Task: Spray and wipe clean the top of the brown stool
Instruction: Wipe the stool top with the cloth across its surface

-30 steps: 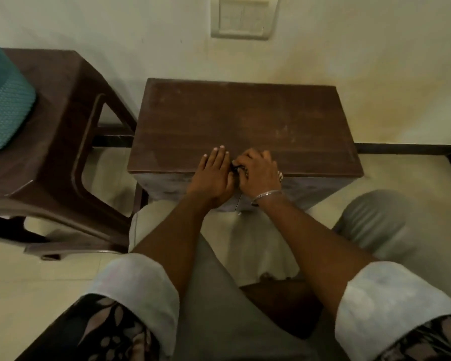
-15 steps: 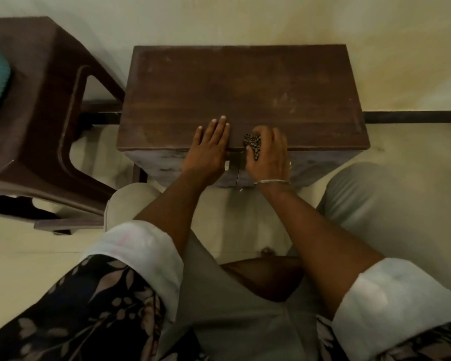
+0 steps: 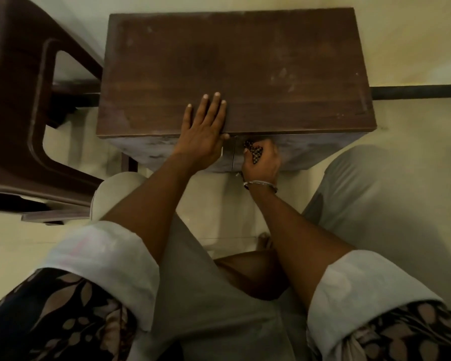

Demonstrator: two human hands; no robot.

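Note:
The brown stool (image 3: 271, 61) is a wooden box-like stand with a flat, scuffed rectangular top, set against the wall ahead of me. My left hand (image 3: 203, 131) rests flat on the top's near edge, fingers straight. My right hand (image 3: 262, 161) is below the edge against the stool's front face, fingers curled round a small dark checked cloth (image 3: 254, 151). No spray bottle is in view.
A dark brown plastic chair (image 3: 18, 100) stands close on the left of the stool. My knees in grey trousers (image 3: 375, 191) flank the stool's front. A dark skirting strip (image 3: 414, 91) runs along the wall to the right.
My right hand with the cloth has slid off the top's near edge down onto the front face. The left hand has stayed flat on the top. The camera has tilted further downward.

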